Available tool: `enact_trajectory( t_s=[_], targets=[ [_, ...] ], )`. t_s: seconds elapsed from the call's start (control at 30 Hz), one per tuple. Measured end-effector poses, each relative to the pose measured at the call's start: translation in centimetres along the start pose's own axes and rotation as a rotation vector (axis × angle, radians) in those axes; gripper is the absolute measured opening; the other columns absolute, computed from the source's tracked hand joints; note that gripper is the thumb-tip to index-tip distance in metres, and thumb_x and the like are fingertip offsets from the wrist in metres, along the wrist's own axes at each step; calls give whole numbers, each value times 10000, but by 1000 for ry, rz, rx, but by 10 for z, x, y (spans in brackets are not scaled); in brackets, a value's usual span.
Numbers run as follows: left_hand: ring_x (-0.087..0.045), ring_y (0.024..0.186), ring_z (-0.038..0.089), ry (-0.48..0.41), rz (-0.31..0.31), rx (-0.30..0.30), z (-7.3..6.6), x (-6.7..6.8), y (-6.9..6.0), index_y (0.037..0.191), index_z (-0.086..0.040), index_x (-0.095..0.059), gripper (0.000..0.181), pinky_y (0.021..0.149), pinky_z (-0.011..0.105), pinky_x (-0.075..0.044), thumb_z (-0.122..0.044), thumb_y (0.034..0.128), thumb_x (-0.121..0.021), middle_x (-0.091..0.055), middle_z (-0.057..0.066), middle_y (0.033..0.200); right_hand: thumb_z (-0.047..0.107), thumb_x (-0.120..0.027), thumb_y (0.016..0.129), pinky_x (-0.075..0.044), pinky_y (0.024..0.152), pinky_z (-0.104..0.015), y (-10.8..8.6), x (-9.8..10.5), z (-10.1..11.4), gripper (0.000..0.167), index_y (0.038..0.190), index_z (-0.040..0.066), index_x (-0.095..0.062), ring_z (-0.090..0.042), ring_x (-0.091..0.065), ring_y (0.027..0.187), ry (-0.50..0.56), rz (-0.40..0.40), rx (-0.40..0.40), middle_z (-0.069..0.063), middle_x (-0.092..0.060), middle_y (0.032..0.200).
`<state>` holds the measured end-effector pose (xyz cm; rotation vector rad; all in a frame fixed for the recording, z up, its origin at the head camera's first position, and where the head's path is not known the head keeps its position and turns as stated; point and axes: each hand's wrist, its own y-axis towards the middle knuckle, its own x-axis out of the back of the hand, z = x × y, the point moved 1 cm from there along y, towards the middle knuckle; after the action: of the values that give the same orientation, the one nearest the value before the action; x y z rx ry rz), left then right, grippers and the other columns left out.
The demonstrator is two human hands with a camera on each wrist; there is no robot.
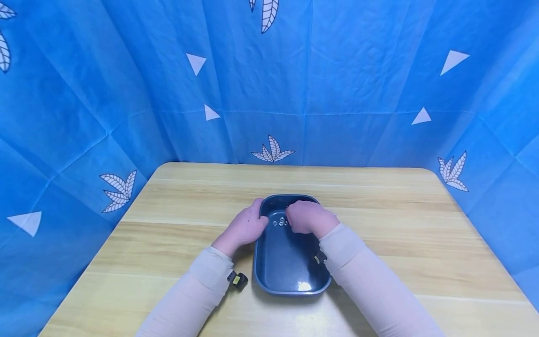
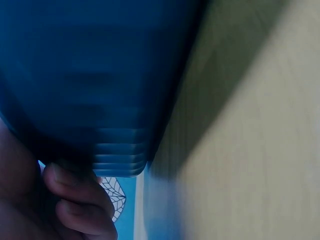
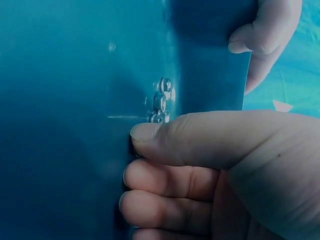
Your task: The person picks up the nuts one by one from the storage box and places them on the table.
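Note:
A dark blue rectangular tray point(image 1: 286, 262) lies on the table; its outer wall point(image 2: 100, 65) fills much of the left wrist view. My left hand point(image 1: 245, 225) point(image 2: 75, 202) point(image 3: 270, 35) grips the tray's upper left rim, thumb over the inside and fingers curled outside. Several small shiny metal nuts point(image 1: 281, 223) point(image 3: 160, 102) sit on the tray floor near its far end. Inside the tray, my right hand point(image 1: 310, 219) point(image 3: 200, 160) is beside them on the right, thumb and forefinger pinching what looks like another nut, mostly hidden by the fingertips.
Light wood-grain table point(image 1: 391, 224) point(image 2: 250, 140) surrounds the tray. A blue curtain point(image 1: 345, 84) with white leaves and triangles hangs behind the table and along both sides. Both sleeved forearms reach in from the near edge, with a small black device at each wrist.

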<state>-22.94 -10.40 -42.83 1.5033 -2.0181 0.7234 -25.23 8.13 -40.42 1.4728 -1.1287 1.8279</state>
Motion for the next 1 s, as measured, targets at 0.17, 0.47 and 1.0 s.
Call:
enact_trajectory(
  t_s=[0.17, 0.47, 1.0],
  targets=[
    [-544, 1274, 303, 10, -4, 5, -1, 0, 0, 1571, -69, -316, 599, 1079, 543, -408, -226, 1015, -473, -520, 150, 1474, 138, -642, 911, -432, 544, -301, 1, 0, -1, 274, 660, 179, -539, -146, -481, 535, -11, 2, 6, 42, -439, 569],
    [-518, 1317, 313, 1, 1, 12, -1, 0, 0, 1573, -74, -315, 600, 1079, 545, -407, -226, 1016, -478, -513, 143, 1484, 182, -688, 869, -448, 579, -311, 2, -1, -2, 228, 669, 189, -579, -149, -501, 550, -3, 21, 10, 49, -484, 574],
    [-545, 1277, 290, 23, -15, 6, -1, 0, 2, 1568, -89, -342, 597, 1080, 530, -412, -230, 1007, -494, -537, 127, 1463, 220, -677, 882, -463, 615, -316, -6, 13, -3, 137, 765, 193, -612, -158, -564, 624, 118, -35, 21, 42, -584, 655]
  ],
)
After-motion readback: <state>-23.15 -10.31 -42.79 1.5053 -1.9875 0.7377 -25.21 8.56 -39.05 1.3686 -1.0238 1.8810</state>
